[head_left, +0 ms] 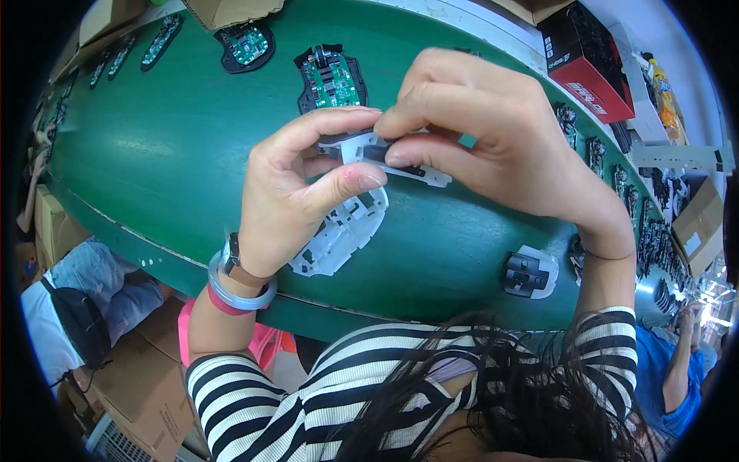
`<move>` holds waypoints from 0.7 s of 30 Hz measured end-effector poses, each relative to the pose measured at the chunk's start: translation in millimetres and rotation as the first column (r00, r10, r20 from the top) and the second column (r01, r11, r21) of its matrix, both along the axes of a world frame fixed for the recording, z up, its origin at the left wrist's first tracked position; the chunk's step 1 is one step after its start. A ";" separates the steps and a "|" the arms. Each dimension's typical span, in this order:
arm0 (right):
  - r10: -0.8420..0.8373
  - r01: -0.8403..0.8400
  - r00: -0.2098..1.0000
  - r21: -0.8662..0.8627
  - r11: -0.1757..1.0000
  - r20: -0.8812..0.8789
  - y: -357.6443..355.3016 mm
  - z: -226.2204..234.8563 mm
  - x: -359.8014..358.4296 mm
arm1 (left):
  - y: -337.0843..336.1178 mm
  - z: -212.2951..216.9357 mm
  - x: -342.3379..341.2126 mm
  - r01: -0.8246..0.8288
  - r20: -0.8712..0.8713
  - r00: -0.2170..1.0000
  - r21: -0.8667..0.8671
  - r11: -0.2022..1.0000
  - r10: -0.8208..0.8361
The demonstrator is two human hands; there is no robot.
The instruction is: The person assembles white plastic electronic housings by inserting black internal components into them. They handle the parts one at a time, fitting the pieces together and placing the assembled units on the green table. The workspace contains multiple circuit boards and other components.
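Note:
Above the green table (pixel 192 154), a white and black plastic mouse shell (pixel 350 148) is held between my two hands. My left hand (pixel 296 165) grips its left end, fingers behind and thumb in front. The fingers and thumb of my right hand (pixel 477 131) close on its right side, pressing at a dark piece (pixel 376 152) on the shell; the fingertips partly cover it. Below my left hand lies another white plastic shell (pixel 350 231), partly hidden by the wrist. Just beyond my hands sits a black mouse base with a green circuit board (pixel 335 81).
Another mouse base with a circuit board (pixel 248 48) lies farther left, near an open carton (pixel 231 11). A black and white shell (pixel 530 273) rests by my right forearm. Several assemblies line the right edge, near a red and black box (pixel 589 69). Other people stand at both sides.

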State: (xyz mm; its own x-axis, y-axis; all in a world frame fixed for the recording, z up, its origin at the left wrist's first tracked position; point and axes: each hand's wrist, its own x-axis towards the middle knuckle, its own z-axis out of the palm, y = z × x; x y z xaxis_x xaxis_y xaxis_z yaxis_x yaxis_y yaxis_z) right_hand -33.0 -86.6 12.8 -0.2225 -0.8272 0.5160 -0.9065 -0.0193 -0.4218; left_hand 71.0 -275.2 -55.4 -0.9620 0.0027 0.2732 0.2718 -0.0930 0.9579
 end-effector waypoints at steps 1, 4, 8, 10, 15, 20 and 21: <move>-0.013 0.013 1.000 -0.022 1.000 0.002 -0.2 -2.6 0.6 | -0.1 0.5 0.0 0.017 0.012 1.000 0.050 0.999 -0.018; -0.034 0.034 0.999 -0.045 0.998 0.009 2.0 -11.2 1.8 | -0.4 2.9 -0.3 0.061 0.045 0.997 0.153 0.986 -0.068; -0.076 0.076 0.997 -0.044 0.996 -0.005 7.4 -13.5 4.2 | -5.0 0.8 -5.5 0.072 0.017 0.997 0.216 0.974 -0.078; -0.105 0.116 0.937 -0.014 0.993 0.333 6.0 -15.9 10.8 | -7.4 0.1 -7.8 0.044 0.003 0.999 0.241 0.970 -0.046; -0.151 -0.043 0.343 0.176 0.983 0.927 -8.4 -26.5 27.8 | -6.0 8.4 -8.1 -0.016 0.060 0.998 0.251 0.968 0.001; -0.064 0.038 0.335 0.054 0.998 0.940 -20.3 -37.4 36.0 | -12.0 9.2 -9.9 0.106 0.103 0.987 0.187 0.977 -0.127; -0.064 0.044 0.346 0.052 0.998 0.936 -21.4 -40.3 37.6 | -13.5 9.9 -8.3 0.107 0.131 0.982 0.217 0.970 -0.138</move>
